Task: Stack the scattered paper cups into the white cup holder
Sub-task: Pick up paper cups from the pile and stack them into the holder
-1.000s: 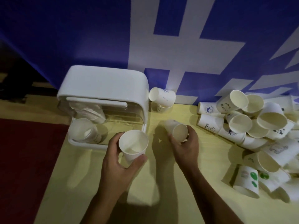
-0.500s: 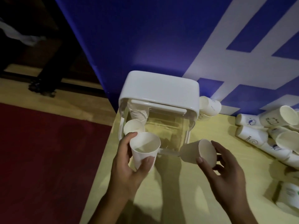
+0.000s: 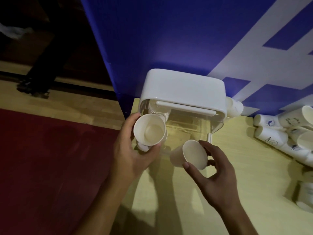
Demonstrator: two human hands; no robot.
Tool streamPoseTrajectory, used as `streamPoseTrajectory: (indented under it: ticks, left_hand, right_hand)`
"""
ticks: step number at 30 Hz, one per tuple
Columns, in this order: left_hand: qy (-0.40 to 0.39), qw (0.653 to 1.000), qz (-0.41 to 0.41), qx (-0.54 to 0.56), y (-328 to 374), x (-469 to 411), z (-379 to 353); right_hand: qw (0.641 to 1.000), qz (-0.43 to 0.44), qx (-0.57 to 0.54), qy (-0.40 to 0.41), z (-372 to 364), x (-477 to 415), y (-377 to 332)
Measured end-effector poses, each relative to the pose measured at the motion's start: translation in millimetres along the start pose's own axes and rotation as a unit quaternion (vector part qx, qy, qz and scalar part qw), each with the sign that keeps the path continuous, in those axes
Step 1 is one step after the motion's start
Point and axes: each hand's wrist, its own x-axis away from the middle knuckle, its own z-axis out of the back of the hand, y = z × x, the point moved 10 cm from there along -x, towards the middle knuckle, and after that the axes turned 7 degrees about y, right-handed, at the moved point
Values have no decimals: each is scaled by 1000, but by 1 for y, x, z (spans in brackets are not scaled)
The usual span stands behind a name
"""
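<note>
— Room around the white cup holder (image 3: 183,89)?
— Tight. Backed against the blue-and-white wall (image 3: 169,39), at the far left corner of the counter (image 3: 237,167). Straight off that left edge to wooden floor (image 3: 101,106) and a red carpet (image 3: 50,167). Open counter only in front and to the right, as far as the pile of cups (image 3: 277,133) by the right frame edge.

— And the grips?
— Wrapped round the first cup (image 3: 149,128) with the left grip (image 3: 130,155), mouth up, right at the holder's front-left opening, near the counter's left edge. Pinching the second cup (image 3: 189,156) at its rim with the right grip (image 3: 218,182), tilted, mouth toward the camera, just in front of the holder, apart from the first.

— Different from half a second ago?
— Raised the first cup toward the holder, covering the standing cup seen inside then. Brought the second cup a little nearer the first.

— Counts?
— Two grips, two held cups, one holder. One hanging stack (image 3: 158,112) inside, rear left. One leaning cup (image 3: 234,107) at the holder's right side. At least five in the pile, cut by the frame. One blurred cup (image 3: 304,195) lower right.
</note>
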Motion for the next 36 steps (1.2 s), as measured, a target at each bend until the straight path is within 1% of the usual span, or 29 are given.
streamPoseTrajectory:
  ticks: [4,7,11,14,17,19,25,29,31,34,36]
  left_hand:
    - [-34,998,8,-47,-12,-10,-19]
    - [-38,996,-24,-80,-22,-10,-27]
    - [-36,992,-33,-114,-40,-7,-33]
    - [-67,990,-13,-122,-52,-6,-40]
    - [-92,990,29,-102,-58,-5,-42]
    - [-95,990,43,-92,-60,-5,-42]
    - [-95,988,56,-113,-65,-4,-43]
    - [-113,985,69,-109,-65,-4,-43]
    - [-104,986,75,-104,-59,-4,-37]
    - [-38,996,40,-76,-36,-5,-17]
    - [-16,999,27,-31,-20,-5,-9]
  right_hand:
    - [1000,-4,13,2,-1,1,1]
    - [1000,-10,13,2,-2,0,3]
    - [1000,-9,14,5,-2,-2,3]
    - [1000,-7,15,5,-3,-3,3]
    - [1000,-5,15,4,-3,-5,4]
    - [1000,-1,17,3,-4,-6,3]
    - [1000,17,14,9,-6,-12,-5]
    - [999,38,1,17,-6,-18,-20]
    - [998,53,-2,22,-6,-22,-31]
    - [997,67,-2,24,-15,-32,-47]
    - [996,84,-1,27,-25,-39,-57]
